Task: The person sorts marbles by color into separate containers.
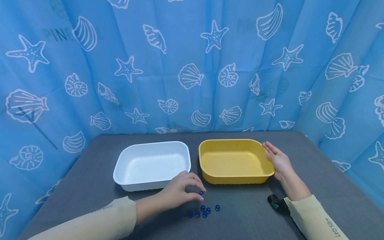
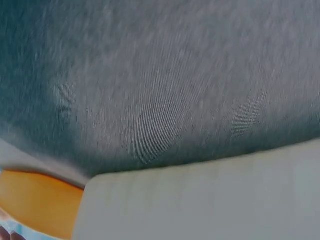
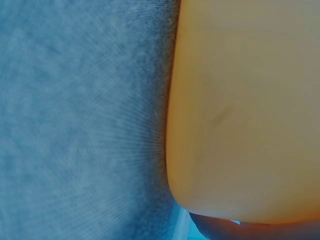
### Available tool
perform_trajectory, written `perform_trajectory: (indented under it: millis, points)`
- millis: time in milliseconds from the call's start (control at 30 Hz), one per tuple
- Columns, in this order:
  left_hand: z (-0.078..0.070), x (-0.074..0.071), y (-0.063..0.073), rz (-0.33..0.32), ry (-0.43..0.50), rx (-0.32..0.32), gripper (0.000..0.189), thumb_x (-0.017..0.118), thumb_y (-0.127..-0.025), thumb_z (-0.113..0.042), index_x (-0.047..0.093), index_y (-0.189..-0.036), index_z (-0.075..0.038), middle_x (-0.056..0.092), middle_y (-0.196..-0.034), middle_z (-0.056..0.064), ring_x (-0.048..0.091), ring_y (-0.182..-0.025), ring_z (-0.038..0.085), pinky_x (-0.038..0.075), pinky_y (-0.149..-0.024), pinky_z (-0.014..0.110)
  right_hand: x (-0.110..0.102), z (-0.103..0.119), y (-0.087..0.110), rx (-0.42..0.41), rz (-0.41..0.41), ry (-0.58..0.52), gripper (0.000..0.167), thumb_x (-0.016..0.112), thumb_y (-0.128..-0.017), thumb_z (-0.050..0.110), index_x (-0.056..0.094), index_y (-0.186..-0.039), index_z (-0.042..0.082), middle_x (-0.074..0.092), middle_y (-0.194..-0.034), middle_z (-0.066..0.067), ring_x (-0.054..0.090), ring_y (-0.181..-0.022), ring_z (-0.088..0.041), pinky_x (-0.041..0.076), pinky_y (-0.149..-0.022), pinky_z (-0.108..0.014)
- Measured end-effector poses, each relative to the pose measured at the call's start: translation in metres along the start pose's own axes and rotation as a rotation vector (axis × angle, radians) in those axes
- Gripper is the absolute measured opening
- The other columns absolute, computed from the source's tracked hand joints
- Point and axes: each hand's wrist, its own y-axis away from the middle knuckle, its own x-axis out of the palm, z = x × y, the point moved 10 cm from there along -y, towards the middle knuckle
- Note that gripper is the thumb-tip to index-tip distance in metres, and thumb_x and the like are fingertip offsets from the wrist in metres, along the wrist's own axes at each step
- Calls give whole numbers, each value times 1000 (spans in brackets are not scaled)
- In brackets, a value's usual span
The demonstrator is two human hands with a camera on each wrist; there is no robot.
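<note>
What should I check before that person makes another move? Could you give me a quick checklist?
1. Marble in hand: ok; the left hand pinches a blue marble.
2. Firm pinch: cannot tell; neither wrist view shows that marble.
3. Yellow tray steadied: ok; the right hand touches its right end, though how hard it presses doesn't show.
4. White tray standing apart from the yellow one: ok; a gap shows between them.
5. Loose marbles kept from rolling: not ok; they lie unfenced on the table.
</note>
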Motion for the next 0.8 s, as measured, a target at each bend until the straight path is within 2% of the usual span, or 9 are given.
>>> perform_trajectory:
  millis: [167, 333, 433, 600, 800]
  points:
    - [-9, -8, -8, -51, -4, 32, 17, 79, -82, -16, 76, -99, -13, 65, -101, -9, 51, -97, 9, 48, -85, 38, 0, 0, 0, 0, -1, -10, 54, 32, -107, 13, 10, -156, 19, 10, -161, 3, 8, -147, -18, 16, -115, -36]
    - [-15, -13, -20, -103, 10, 43, 19, 79, -82, -16, 76, -100, -11, 67, -100, -5, 53, -95, 16, 48, -82, 36, 1, 1, 1, -7, 7, -8, 54, 31, -107, 12, 10, -156, 18, 10, -161, 2, 8, -147, -18, 15, -115, -36]
    - [-17, -15, -27, -128, 10, 37, 20, 79, -82, -17, 76, -100, -11, 67, -98, -4, 53, -91, 20, 47, -79, 32, 1, 2, 1, -10, 10, -6, 54, 31, -107, 12, 10, -156, 18, 10, -161, 2, 8, -147, -18, 16, -115, -36]
    - [-20, -16, -37, -144, 18, 24, 19, 78, -83, -15, 75, -101, -10, 68, -94, -4, 52, -87, 24, 45, -75, 34, 0, 0, 1, 1, -3, -2, 54, 32, -107, 13, 10, -156, 19, 11, -161, 2, 9, -147, -18, 17, -114, -36]
    - [-17, -17, -44, -158, 73, -21, 21, 77, -85, -18, 75, -104, -10, 67, -96, -3, 54, -93, 25, 48, -81, 41, -1, 0, 2, -3, -21, 20, 54, 32, -107, 13, 11, -156, 19, 12, -161, 2, 9, -147, -18, 17, -115, -36]
